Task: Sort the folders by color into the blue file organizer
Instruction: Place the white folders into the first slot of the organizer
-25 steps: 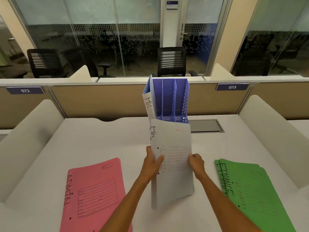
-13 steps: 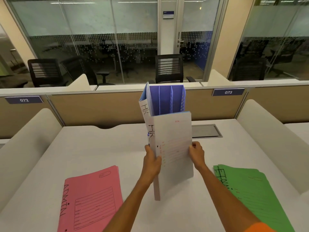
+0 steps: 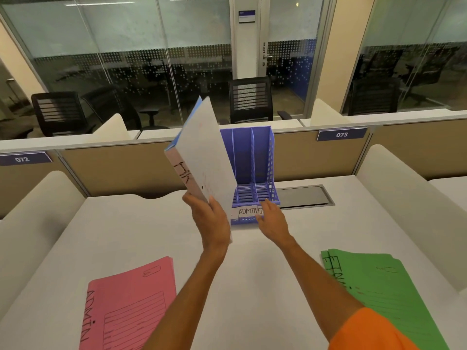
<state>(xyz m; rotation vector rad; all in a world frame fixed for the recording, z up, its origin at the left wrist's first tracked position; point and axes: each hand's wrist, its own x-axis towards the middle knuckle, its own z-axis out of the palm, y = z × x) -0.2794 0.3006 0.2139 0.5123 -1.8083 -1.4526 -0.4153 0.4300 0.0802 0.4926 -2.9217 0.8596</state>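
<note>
Change: right hand (image 3: 271, 221) has let go of the white folders (image 3: 204, 152) and reaches the organizer (image 3: 262, 157) at 12 o'clock, fingers spread.
Left hand (image 3: 211, 218): fingers alone grip the white folders, tilted.
Meaning: slotting looks imminent.

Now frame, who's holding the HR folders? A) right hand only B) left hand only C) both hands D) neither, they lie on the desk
B: the left hand alone grips the HR folders at their lower edge, tilted above the desk; the right hand is off them, by the front of the blue file organizer.
</note>
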